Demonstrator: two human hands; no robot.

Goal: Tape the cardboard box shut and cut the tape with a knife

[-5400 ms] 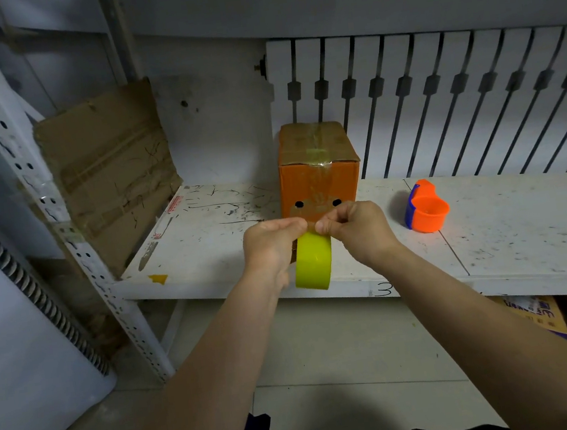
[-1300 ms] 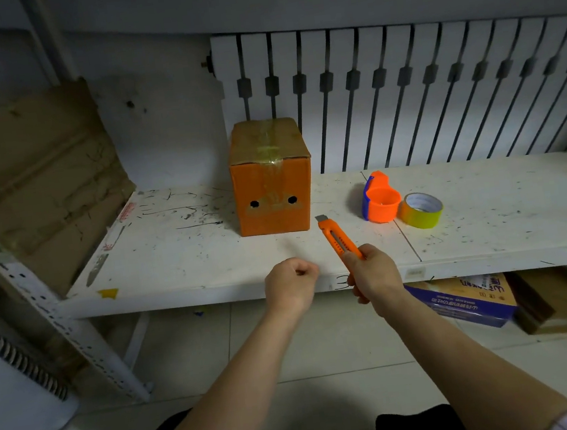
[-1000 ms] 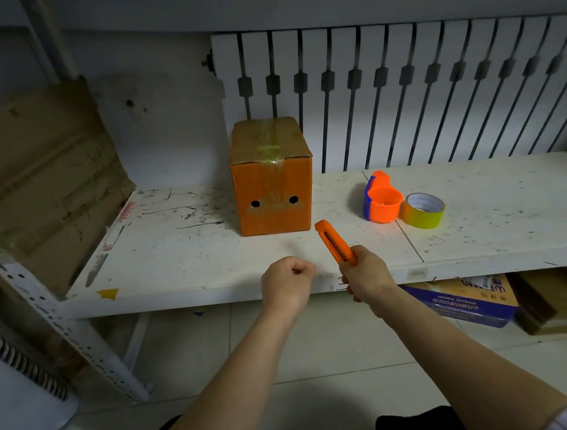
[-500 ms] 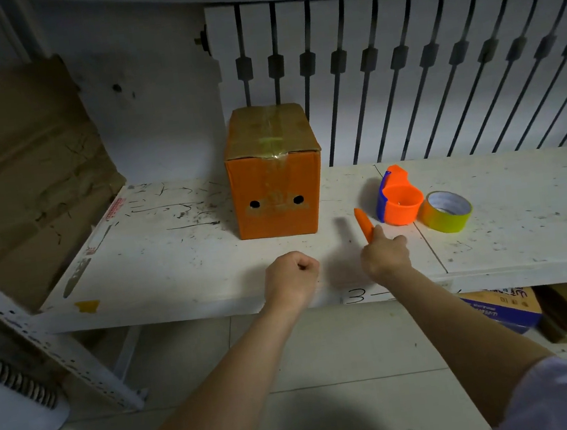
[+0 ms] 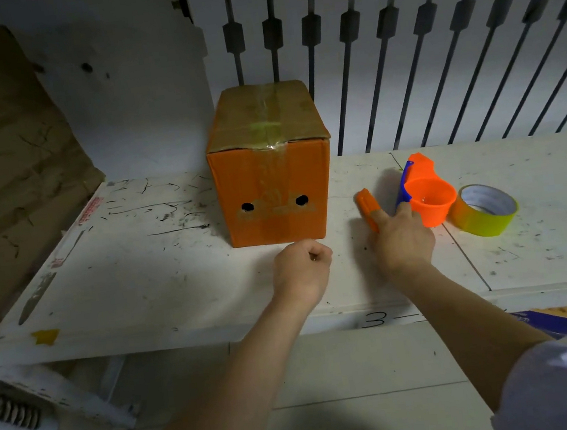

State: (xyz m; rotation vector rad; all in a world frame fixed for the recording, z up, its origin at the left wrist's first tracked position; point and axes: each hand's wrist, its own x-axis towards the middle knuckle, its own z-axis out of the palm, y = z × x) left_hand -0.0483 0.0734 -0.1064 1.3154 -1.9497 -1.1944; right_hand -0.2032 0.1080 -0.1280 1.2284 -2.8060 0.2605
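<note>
The boxy orange cardboard carton looks matt, its clear tape strip glossy. The white painted worktop is scuffed; the slim orange plastic knife smooth.

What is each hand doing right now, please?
Left hand: closed fist, holding nothing.
Right hand: open, straight fingers resting on the orange knife.

knife rear hid under R hand | cardboard sheet cut by L edge
</note>
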